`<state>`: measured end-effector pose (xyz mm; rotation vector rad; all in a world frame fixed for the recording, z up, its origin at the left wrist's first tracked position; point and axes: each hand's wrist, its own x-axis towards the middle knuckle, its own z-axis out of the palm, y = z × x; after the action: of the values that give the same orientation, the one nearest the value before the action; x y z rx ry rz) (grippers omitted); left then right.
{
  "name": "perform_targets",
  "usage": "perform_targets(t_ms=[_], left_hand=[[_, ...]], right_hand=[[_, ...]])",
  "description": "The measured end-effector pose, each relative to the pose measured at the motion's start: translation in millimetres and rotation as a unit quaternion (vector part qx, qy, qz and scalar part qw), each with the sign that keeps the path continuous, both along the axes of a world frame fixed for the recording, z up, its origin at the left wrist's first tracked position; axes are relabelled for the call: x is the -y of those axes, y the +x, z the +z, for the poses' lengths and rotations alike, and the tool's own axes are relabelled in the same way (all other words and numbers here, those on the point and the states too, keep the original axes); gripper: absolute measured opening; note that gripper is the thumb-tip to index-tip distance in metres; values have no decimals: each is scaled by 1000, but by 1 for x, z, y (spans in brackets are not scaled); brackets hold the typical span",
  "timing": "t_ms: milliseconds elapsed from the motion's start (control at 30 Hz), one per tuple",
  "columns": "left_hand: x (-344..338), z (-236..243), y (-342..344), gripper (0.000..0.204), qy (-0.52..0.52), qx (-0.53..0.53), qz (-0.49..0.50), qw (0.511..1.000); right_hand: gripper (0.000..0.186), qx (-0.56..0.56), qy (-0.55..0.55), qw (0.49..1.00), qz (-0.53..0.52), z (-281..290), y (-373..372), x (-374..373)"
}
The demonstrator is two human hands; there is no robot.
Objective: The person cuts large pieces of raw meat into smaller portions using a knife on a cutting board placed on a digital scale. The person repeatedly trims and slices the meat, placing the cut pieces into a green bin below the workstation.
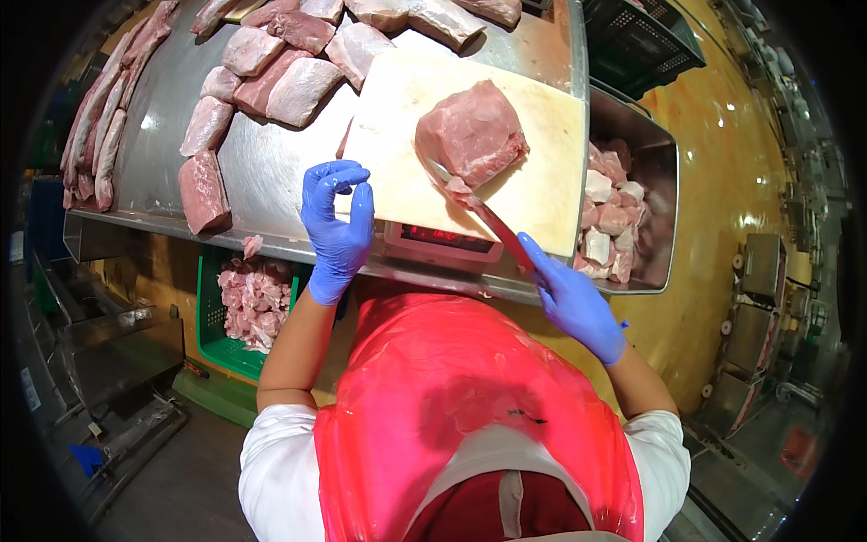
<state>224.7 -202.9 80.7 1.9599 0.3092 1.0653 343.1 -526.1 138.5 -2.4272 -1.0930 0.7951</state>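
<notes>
My right hand (580,303), in a blue glove, grips the reddish handle of a knife (499,230). Its blade reaches up along the left and lower side of a thick pink chunk of raw meat (474,131), with a small scrap of meat on it. The chunk rests on a pale cutting board (388,135). My left hand (336,239), also gloved in blue, hovers at the board's lower left corner. Its fingers are bent, thumb and fingertips apart, and nothing shows between them.
Several meat pieces (305,92) lie on the steel table (262,172), with long strips (110,117) at its left end. A scale (442,242) sits under the board's front edge. Right stands a metal bin (662,217) of meat cubes; below left, a green crate (210,312) of trimmings; far right, a black crate (632,50).
</notes>
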Motion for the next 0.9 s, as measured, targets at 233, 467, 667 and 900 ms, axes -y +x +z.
perform_targets(t_ms=[233,467,667,900], left_hand=[[58,20,34,48,145,-28,-47,988],[40,-34,57,29,142,-56,-150,977],[36,-32,55,21,-46,-48,-155,986],[17,-29,50,17,-81,-82,-203,972]], right_hand=[[67,73,135,987,-37,40,19,-12],[71,7,198,973,-121,15,29,-26],[66,-3,314,947,-65,3,5,-116],[85,92,-88,992,3,6,-36,-38]])
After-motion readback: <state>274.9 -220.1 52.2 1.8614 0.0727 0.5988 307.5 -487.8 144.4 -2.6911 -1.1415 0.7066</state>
